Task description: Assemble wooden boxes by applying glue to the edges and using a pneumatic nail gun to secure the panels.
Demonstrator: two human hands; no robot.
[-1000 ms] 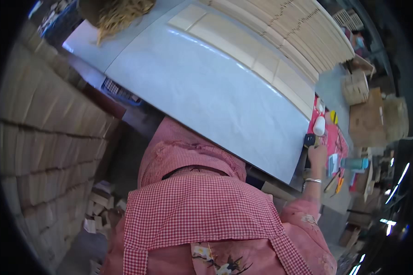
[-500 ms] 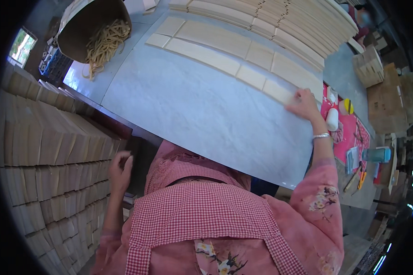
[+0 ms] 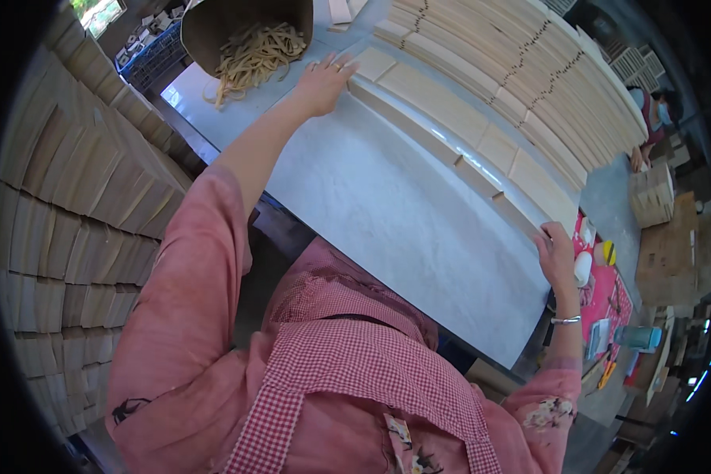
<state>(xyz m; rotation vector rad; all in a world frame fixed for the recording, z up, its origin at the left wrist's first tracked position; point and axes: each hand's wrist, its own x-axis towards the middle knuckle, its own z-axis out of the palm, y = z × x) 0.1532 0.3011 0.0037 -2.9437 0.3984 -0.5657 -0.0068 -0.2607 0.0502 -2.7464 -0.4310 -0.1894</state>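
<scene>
A row of pale wooden strips (image 3: pixel 421 129), set end to end, stands tilted up on its long edge on the marbled grey tabletop (image 3: pixel 387 213). Dark gaps show where its pieces meet. At its far left end, my left hand (image 3: pixel 326 84) presses with fingers stretched along the end piece. Curled fingers of my right hand (image 3: pixel 557 253) grip the near right end. Just behind lies a second row of flat wooden strips (image 3: pixel 442 105), parallel and untouched by either hand.
Beyond the rows, many wooden strips stand in a long stack (image 3: pixel 513 55). A bin (image 3: pixel 193 35) spills tan bands (image 3: pixel 257 55) at the far left. Stacked wood blocks (image 3: pixel 79 158) rise on the left. A teal bottle (image 3: pixel 638 338) and pink cloth (image 3: pixel 604 288) lie right; another person (image 3: pixel 654 118) is behind.
My left hand has come up from beside the left stack to the row's far end. The front row has gone from lying flat to tilted on edge. My view has shifted.
</scene>
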